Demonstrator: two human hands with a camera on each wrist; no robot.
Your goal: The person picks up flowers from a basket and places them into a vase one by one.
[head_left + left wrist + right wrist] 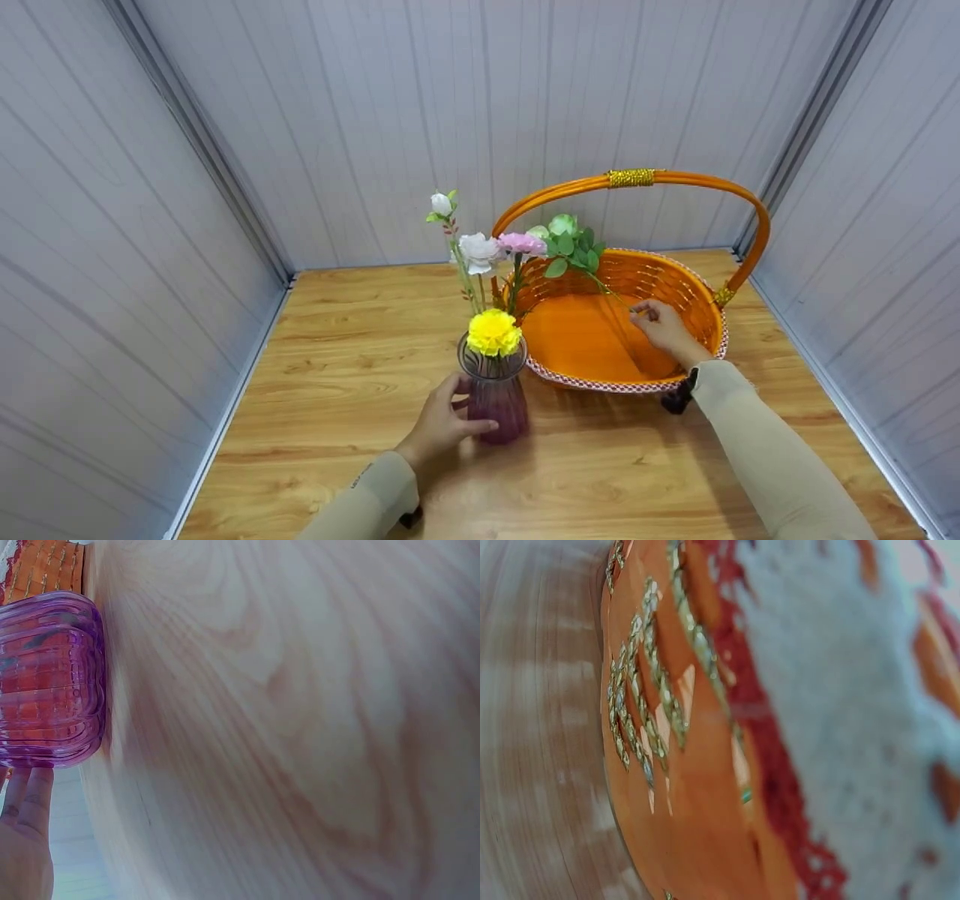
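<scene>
A ribbed purple glass vase point(499, 409) stands on the wooden table, also seen close up in the left wrist view. My left hand point(442, 424) holds it from the left side, thumb in front and fingers behind. In the vase are a yellow carnation point(494, 332), a pink flower point(523, 244), a white flower point(478, 252) and a taller white bud point(441, 204). Over the basket, my right hand point(660, 326) pinches the lower stem of a pale green rose point(563, 225), whose leafy head slants up and left. The right wrist view does not show the right hand.
An orange woven basket point(577, 337) with a tall arched handle point(690, 178) stands right of the vase, its rim trimmed in red and white. Pale panel walls point(360, 135) enclose the wooden table point(337, 360) at the back and both sides.
</scene>
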